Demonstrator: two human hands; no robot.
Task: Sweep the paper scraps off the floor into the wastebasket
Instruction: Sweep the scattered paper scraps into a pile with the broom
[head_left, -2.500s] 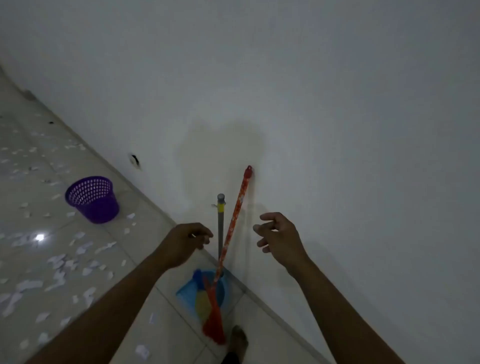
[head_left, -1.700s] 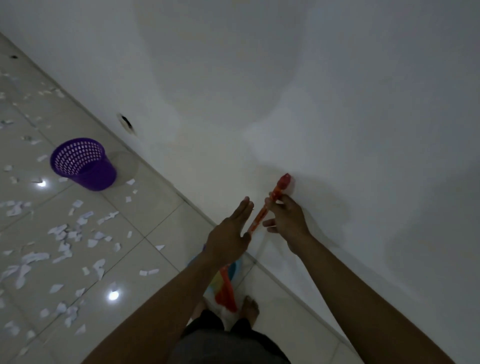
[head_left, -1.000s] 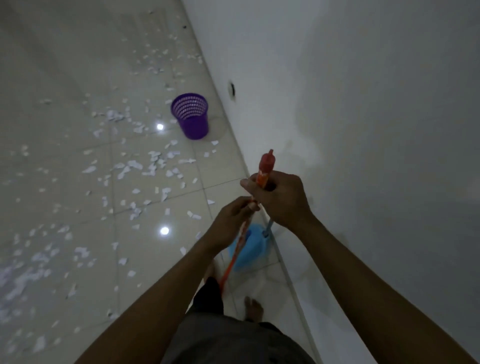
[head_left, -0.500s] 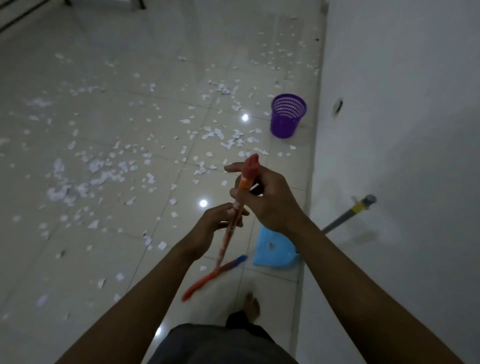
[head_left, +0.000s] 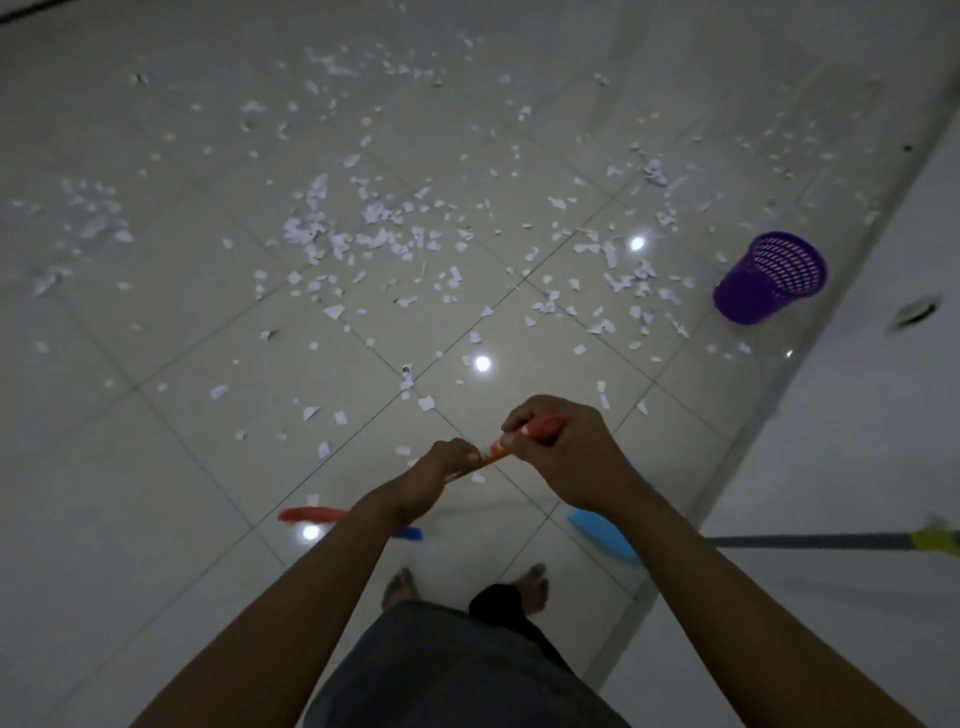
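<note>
We grip the broom (head_left: 492, 456) with both hands, right hand (head_left: 566, 457) fingers curled round its top, left hand (head_left: 436, 478) fingers curled just below, paper scraps (head_left: 374, 213) strewn over the far floor (head_left: 156, 467), purple wastebasket (head_left: 769, 280) far right beside the wall (head_left: 857, 467)

one broom (head_left: 311, 515), one dustpan (head_left: 602, 535), one wastebasket (head_left: 769, 283), many paper scraps (head_left: 375, 213)

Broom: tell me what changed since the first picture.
Both hands were empty; now the right hand grips the broom at its top and the left hand grips lower down. The broom left the wall, its head swung out over the floor. The dustpan, wastebasket and paper scraps stayed put.
</note>
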